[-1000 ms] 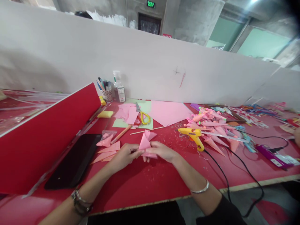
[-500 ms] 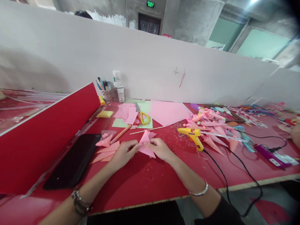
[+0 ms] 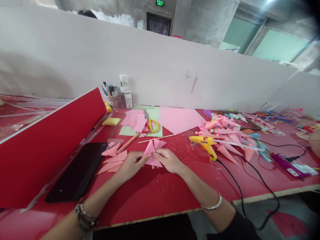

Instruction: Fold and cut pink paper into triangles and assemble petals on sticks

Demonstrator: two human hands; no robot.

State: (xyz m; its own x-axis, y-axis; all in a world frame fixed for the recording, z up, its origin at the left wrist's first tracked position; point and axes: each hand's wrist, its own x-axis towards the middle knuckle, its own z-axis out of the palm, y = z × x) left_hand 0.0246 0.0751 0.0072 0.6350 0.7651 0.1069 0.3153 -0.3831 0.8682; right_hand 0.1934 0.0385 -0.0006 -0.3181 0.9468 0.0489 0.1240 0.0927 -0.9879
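Between my two hands is a piece of folded pink paper (image 3: 150,148), its pointed flaps standing up and spreading below. My left hand (image 3: 135,164) pinches its left side with thumb and fingers. On the right side, my right hand (image 3: 168,160) grips it the same way, the thumb near the middle fold. Cut strips of pink paper (image 3: 113,162) lie just left of my left hand, beside a small clear bag of pink pieces (image 3: 112,149). A thin wooden stick (image 3: 156,138) rests behind the folded paper.
A yellow glue gun (image 3: 205,144) with a black cord lies right, before a heap of pink paper cones (image 3: 227,133). Yellow-handled scissors (image 3: 153,125) sit on paper at the back. A black phone or tablet (image 3: 77,173) and a red divider (image 3: 55,146) stand left.
The folded paper has turned in my hands; its top now shows two separate points, with the left flap tipped toward my left hand. My hands have barely shifted.
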